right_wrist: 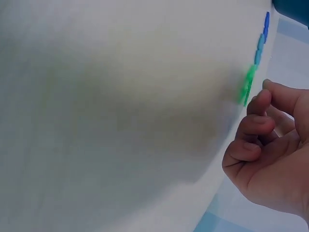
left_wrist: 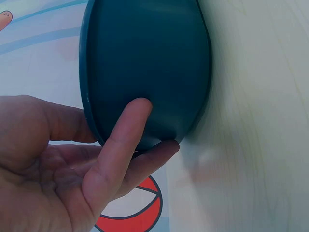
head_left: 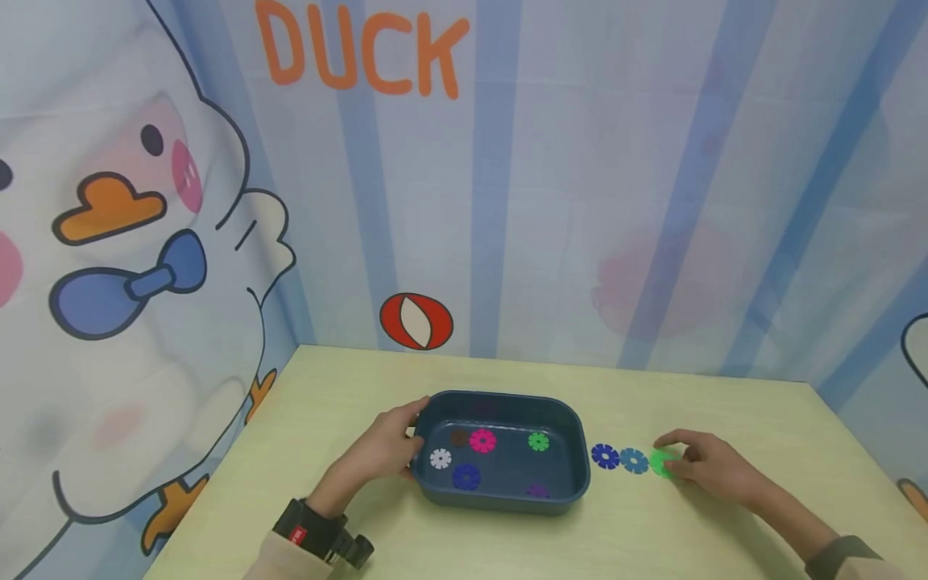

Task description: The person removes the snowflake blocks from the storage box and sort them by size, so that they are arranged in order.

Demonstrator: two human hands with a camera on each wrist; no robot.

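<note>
My left hand (head_left: 387, 441) holds the left end of a dark blue-grey tray (head_left: 500, 501), with fingers (left_wrist: 120, 140) against its outer end wall. Right of the tray, a dark blue snowflake disc (head_left: 605, 456), a lighter blue snowflake disc (head_left: 634, 461) and a bright green snowflake disc (head_left: 661, 462) lie in a row on the table, edge to edge. At the green one is my right hand (head_left: 714, 467), index finger and thumb spread beside it and partly covering it in the head view. In the right wrist view its fingers bend loosely beside the disc, pinching nothing.
Inside the tray lie several more discs, among them a white one (head_left: 440, 458), a pink one (head_left: 482, 441), a green one (head_left: 539, 441) and a dark blue one (head_left: 466, 477). A printed duck curtain (head_left: 565, 201) hangs behind the pale yellow table (head_left: 348, 370).
</note>
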